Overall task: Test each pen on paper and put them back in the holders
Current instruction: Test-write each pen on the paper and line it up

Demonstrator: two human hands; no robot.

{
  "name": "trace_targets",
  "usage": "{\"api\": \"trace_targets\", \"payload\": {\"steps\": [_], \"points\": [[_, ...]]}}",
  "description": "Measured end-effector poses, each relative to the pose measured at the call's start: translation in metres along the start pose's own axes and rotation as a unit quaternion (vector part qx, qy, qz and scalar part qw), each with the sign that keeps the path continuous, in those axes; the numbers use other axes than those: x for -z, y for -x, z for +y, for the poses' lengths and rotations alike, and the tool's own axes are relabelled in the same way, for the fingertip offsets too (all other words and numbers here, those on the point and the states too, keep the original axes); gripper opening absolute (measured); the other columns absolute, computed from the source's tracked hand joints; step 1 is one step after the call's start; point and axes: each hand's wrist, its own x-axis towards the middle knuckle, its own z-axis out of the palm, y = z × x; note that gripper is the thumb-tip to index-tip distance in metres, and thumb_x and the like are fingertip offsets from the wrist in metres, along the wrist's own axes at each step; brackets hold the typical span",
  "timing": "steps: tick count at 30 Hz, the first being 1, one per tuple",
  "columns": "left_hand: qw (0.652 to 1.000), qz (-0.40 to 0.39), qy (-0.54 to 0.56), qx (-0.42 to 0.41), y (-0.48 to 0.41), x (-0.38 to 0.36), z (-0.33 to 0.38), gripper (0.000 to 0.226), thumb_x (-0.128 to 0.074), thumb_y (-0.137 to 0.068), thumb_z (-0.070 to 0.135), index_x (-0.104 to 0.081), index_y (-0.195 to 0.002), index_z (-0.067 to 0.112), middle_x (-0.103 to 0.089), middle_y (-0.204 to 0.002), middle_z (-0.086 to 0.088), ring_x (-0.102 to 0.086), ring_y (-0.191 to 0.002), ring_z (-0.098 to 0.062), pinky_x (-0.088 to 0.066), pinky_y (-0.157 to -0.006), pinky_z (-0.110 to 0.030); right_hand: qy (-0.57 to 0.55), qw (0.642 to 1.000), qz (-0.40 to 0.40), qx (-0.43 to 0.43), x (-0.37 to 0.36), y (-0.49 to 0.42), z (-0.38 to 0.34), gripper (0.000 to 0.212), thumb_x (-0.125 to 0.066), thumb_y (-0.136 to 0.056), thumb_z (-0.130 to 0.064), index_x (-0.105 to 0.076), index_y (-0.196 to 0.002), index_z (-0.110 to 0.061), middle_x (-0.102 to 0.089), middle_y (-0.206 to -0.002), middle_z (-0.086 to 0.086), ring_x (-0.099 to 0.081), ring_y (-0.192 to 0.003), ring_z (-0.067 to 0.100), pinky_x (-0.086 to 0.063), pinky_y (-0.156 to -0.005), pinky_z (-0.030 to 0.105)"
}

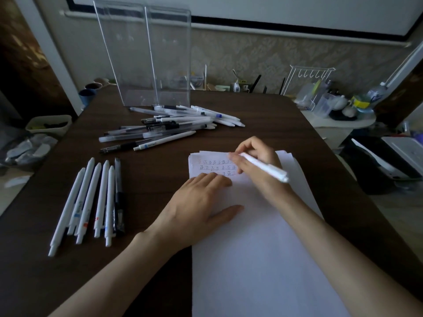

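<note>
My right hand [256,165] grips a white pen [265,167], its tip down on the white paper [258,248] by rows of small written marks [217,167] near the sheet's top left corner. My left hand [201,209] lies flat on the paper, fingers spread, just below those marks. Two tall clear holders [148,56] stand at the far side of the table and look empty. A loose pile of pens [174,124] lies in front of them. Several pens [91,202] lie side by side in a row at the left.
The dark wooden table [142,175] ends at the left and right. Cups [89,92] sit beyond its far left corner. A cluttered side shelf with a white wire rack [309,88] and bottles stands at the right. A bin [49,125] sits on the floor at the left.
</note>
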Motion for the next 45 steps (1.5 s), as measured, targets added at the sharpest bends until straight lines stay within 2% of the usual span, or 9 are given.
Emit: {"api": "trace_targets", "payload": {"steps": [3, 7, 10, 14, 20, 29, 33, 37, 45], "points": [[0.996, 0.010, 0.080, 0.044, -0.001, 0.003, -0.001, 0.073, -0.055, -0.068, 0.073, -0.039, -0.121, 0.026, -0.055, -0.111, 0.013, -0.050, -0.107, -0.007, -0.040, -0.087, -0.024, -0.002, 1.000, -0.027, 0.013, 0.001, 0.000, -0.001, 0.023, -0.064, -0.085, -0.006, -0.062, -0.100, -0.023, -0.064, -0.083, -0.008, -0.060, -0.083, 0.005, -0.045, -0.070, 0.019], [0.997, 0.000, 0.077, 0.000, -0.004, 0.004, 0.000, 0.075, -0.066, -0.069, 0.060, -0.043, -0.132, 0.027, -0.057, -0.109, 0.013, -0.047, -0.103, -0.004, -0.028, -0.089, -0.008, -0.019, 0.997, -0.074, 0.032, 0.001, 0.001, -0.005, 0.045, -0.049, -0.086, 0.007, -0.061, -0.111, -0.027, -0.066, -0.099, 0.002, -0.058, -0.092, 0.014, -0.043, -0.066, 0.020], [0.996, 0.032, 0.081, -0.020, -0.004, 0.002, -0.004, 0.053, -0.067, -0.068, 0.055, -0.065, -0.108, 0.019, -0.062, -0.095, 0.007, -0.052, -0.090, -0.006, -0.035, -0.081, -0.009, -0.021, 0.993, -0.103, 0.046, 0.001, 0.004, -0.005, 0.054, -0.044, -0.076, 0.008, -0.059, -0.116, -0.025, -0.067, -0.104, 0.001, -0.054, -0.096, 0.014, -0.038, -0.072, 0.017], [0.995, 0.020, 0.100, 0.018, -0.002, 0.004, -0.002, 0.032, -0.083, -0.062, 0.037, -0.067, -0.083, 0.019, -0.057, -0.080, 0.005, -0.050, -0.075, -0.011, -0.041, -0.064, -0.017, 0.014, 0.987, -0.144, 0.073, 0.002, 0.007, -0.007, 0.058, -0.040, -0.071, 0.001, -0.057, -0.118, -0.028, -0.064, -0.110, -0.004, -0.051, -0.101, 0.008, -0.037, -0.078, 0.011], [0.996, 0.051, -0.017, 0.078, 0.006, 0.010, -0.006, 0.043, -0.059, -0.077, 0.055, -0.064, -0.104, 0.020, -0.061, -0.094, 0.002, -0.054, -0.086, -0.016, -0.041, -0.080, -0.030, 0.065, 0.986, -0.127, 0.088, -0.002, 0.005, -0.004, 0.072, -0.041, -0.083, 0.010, -0.038, -0.133, -0.043, -0.060, -0.116, -0.007, -0.050, -0.101, 0.004, -0.038, -0.079, 0.011], [0.927, 0.164, -0.272, 0.200, 0.067, 0.044, -0.010, 0.026, -0.041, -0.094, 0.026, -0.064, -0.094, 0.013, -0.057, -0.084, -0.007, -0.055, -0.076, -0.025, -0.046, -0.074, -0.042, 0.211, 0.963, -0.087, 0.144, -0.042, -0.022, -0.015, 0.044, -0.043, -0.084, 0.009, -0.057, -0.121, -0.009, -0.056, -0.118, 0.005, -0.045, -0.110, 0.014, -0.031, -0.086, 0.014], [0.918, 0.125, -0.280, 0.251, 0.074, 0.034, -0.011, 0.027, -0.063, -0.081, 0.032, -0.067, -0.104, 0.015, -0.060, -0.100, -0.011, -0.058, -0.093, -0.030, -0.047, -0.083, -0.048, 0.278, 0.932, -0.120, 0.200, -0.082, -0.051, -0.027, 0.041, -0.041, -0.086, 0.008, -0.058, -0.120, -0.006, -0.057, -0.122, 0.009, -0.045, -0.118, 0.026, -0.033, -0.098, 0.029], [0.919, 0.101, -0.266, 0.273, 0.073, 0.030, -0.016, 0.037, -0.059, -0.083, 0.040, -0.065, -0.113, 0.018, -0.057, -0.122, -0.011, -0.053, -0.115, -0.029, -0.045, -0.093, -0.052, 0.361, 0.891, -0.158, 0.224, -0.107, -0.070, -0.033, 0.030, -0.044, -0.095, -0.007, -0.057, -0.121, -0.010, -0.057, -0.124, 0.006, -0.043, -0.117, 0.025, -0.035, -0.098, 0.036], [0.920, 0.112, -0.252, 0.277, 0.073, 0.029, -0.015, 0.035, -0.064, -0.080, 0.037, -0.066, -0.108, 0.016, -0.059, -0.118, -0.014, -0.054, -0.114, -0.032, -0.047, -0.089, -0.055, 0.434, 0.835, -0.174, 0.289, -0.113, -0.075, -0.042, 0.016, -0.044, -0.098, -0.019, -0.053, -0.106, -0.009, -0.054, -0.109, 0.009, -0.045, -0.106, 0.027, -0.036, -0.090, 0.037]]}}
